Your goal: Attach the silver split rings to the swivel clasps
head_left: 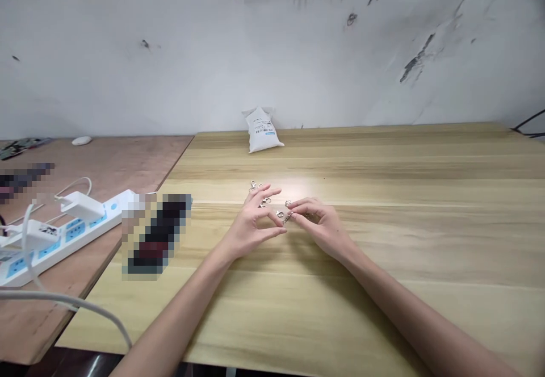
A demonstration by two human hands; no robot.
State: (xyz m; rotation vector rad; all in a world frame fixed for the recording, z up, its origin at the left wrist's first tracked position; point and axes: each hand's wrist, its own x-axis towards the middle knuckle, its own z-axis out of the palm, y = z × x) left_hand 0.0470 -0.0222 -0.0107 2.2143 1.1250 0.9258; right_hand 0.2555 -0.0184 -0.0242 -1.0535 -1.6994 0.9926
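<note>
Over the light wooden table (383, 309) my left hand (251, 223) and my right hand (319, 226) meet near the middle. My right fingertips pinch a small silver metal clasp (288, 217), whose far end sits close to my left fingers. My left hand has its fingers curved apart and holds nothing I can see. Around them lie loose silver clasps: one (252, 185) beyond my left fingers, one (264, 201) under them, one (280, 213) between my hands, and a small ring (288, 202) beyond the pinch.
A white printed sachet (263, 130) stands at the table's far edge by the wall. On the plywood table (106, 161) at left lie a power strip (63, 241) with white chargers and cables, and a white mouse (81, 140). A pixelated object (155, 235) lies on the near table.
</note>
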